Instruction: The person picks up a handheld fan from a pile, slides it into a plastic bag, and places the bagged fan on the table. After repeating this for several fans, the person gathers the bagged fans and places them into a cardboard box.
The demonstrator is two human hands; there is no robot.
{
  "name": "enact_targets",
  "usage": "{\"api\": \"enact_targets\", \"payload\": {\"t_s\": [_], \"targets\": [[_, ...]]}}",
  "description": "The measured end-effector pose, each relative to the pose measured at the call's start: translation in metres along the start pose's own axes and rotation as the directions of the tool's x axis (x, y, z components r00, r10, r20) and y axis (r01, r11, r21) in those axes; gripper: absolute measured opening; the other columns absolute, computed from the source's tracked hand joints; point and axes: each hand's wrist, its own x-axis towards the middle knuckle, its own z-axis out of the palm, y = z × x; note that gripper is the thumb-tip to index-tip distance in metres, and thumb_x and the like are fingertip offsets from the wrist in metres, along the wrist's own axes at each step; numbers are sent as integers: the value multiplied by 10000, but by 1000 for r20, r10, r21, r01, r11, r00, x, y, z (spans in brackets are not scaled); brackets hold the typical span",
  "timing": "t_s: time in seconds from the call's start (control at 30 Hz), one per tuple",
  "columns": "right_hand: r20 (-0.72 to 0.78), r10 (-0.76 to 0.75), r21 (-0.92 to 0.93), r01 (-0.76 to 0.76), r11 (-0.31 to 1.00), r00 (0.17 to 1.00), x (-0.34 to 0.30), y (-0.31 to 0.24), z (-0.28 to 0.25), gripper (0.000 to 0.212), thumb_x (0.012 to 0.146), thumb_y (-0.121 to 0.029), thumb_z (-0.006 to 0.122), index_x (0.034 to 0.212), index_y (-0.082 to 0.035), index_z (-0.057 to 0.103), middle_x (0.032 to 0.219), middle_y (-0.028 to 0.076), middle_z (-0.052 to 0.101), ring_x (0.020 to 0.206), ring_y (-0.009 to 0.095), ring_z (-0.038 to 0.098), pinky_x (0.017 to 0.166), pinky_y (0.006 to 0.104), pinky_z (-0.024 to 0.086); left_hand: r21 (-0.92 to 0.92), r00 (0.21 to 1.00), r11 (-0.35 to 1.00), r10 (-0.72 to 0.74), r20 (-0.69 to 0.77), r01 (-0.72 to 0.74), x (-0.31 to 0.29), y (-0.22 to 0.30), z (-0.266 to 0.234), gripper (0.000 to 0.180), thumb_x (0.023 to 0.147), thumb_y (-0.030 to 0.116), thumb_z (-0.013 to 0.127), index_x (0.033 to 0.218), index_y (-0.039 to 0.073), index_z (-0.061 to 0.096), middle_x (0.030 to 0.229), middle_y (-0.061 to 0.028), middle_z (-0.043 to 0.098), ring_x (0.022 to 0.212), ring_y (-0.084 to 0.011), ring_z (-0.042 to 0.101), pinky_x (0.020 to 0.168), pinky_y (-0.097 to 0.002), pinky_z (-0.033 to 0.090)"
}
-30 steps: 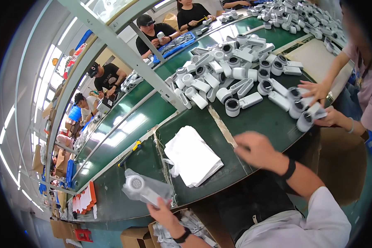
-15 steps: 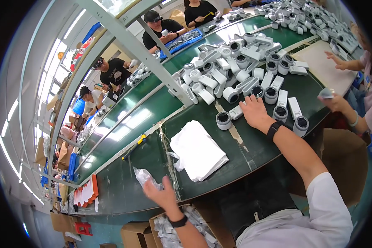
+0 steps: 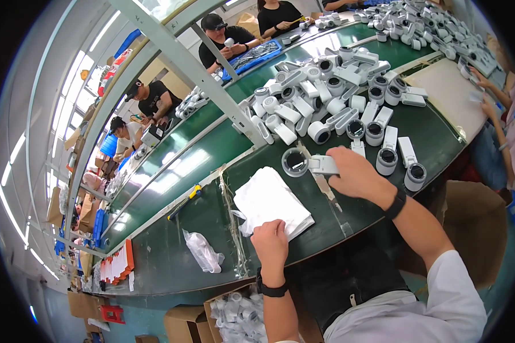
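My right hand (image 3: 357, 176) grips the flat arm of a white device with a round, dark-faced head (image 3: 296, 162), held just over the green table. Its head points left, toward the far edge of a stack of thin white plastic bags (image 3: 274, 200). At the stack's near edge, my left hand (image 3: 270, 243) is closed, fingertips pinched on a bag. A bagged white device (image 3: 203, 251) lies on the table to the left of the stack. Several like devices stand in a row right of my right hand, one nearest the edge (image 3: 415, 177).
A large heap of white devices (image 3: 309, 91) covers the table beyond my hands. A yellow-handled tool (image 3: 185, 202) lies at left, near a metal post (image 3: 212, 86). Below the edge stands a carton of bagged devices (image 3: 234, 314). People work across the belt and at right.
My left hand has moved right from the bagged device to the bag stack and closed. My right hand has lifted the device off the table and drawn it a little nearer.
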Motion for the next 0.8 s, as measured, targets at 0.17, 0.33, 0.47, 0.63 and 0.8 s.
{"api": "enact_targets", "payload": {"t_s": [0.17, 0.33, 0.47, 0.63, 0.8], "targets": [[181, 155, 783, -238, 575, 971, -43, -11, 17, 434, 749, -73, 620, 1166, -27, 507, 870, 62, 591, 814, 179, 596, 729, 314, 478, -262, 990, 963, -95, -99, 66, 3, 21, -11, 97, 863, 104, 663, 899, 16, 683, 826, -131, 661, 748, -293, 602, 688, -381, 470], [364, 225, 859, -419, 295, 904, -94, -44, 29, 332, 775, -119, 784, 1021, -57, 571, 831, -33, 554, 721, 46, 509, 650, 217, 439, -499, 977, 856, -196, -78, 132, -7, 41, -16, 95, 899, 68, 644, 904, -25, 662, 808, -111, 656, 697, -185, 617, 651, -278, 479], [310, 263, 842, -392, 370, 914, -102, -61, 37, 381, 736, -176, 838, 988, -55, 579, 832, -32, 562, 684, 42, 514, 594, 223, 437, -720, 964, 666, -264, 21, 198, -16, 61, -20, 151, 942, 115, 636, 970, -32, 656, 777, -20, 625, 695, -91, 559, 641, -215, 446], [240, 331, 767, -388, 511, 912, -89, -78, 44, 438, 737, -199, 754, 1088, -12, 572, 908, 109, 663, 805, 200, 649, 712, 338, 502, -725, 954, 634, -279, 110, 269, -21, 69, -22, 156, 949, 122, 633, 986, -30, 642, 792, -6, 618, 699, -74, 549, 619, -215, 436], [71, 371, 683, -316, 658, 926, -86, -61, 53, 397, 739, -132, 679, 1096, -1, 567, 928, 191, 668, 876, 342, 670, 757, 383, 511, -834, 890, 416, -421, 177, 362, -26, 55, -21, 155, 948, 125, 634, 1017, -14, 634, 804, 10, 609, 694, -43, 526, 606, -187, 415]]}}
